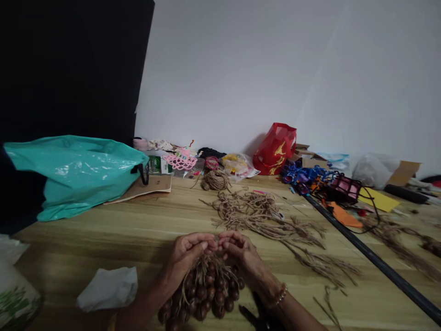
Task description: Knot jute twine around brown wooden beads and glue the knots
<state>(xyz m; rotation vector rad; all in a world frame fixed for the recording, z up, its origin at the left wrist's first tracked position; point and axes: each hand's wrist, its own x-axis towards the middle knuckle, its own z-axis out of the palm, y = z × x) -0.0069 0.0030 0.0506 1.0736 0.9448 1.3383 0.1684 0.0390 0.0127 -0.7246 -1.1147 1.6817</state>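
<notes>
My left hand (191,248) and my right hand (240,252) meet fingertip to fingertip just above the front middle of the table. Both are closed in a pinch on thin jute cord (204,264), whose strands run down from between them. Below hangs or lies a cluster of round brown wooden beads or nuts (201,296), each tied to a strand; I cannot tell if the table bears them. The exact spot gripped is hidden by my fingers. A bracelet (281,294) circles my right wrist. Close under that wrist lies a dark tool, perhaps scissors (257,315), partly covered.
Loose jute cords (248,209) spread beyond my hands, with a coiled jute bundle (216,179) behind. A long black bar (372,257) crosses the right side. A teal bag (86,172), white tissue (108,288), red bag (275,149) and blue cords (299,176) lie around.
</notes>
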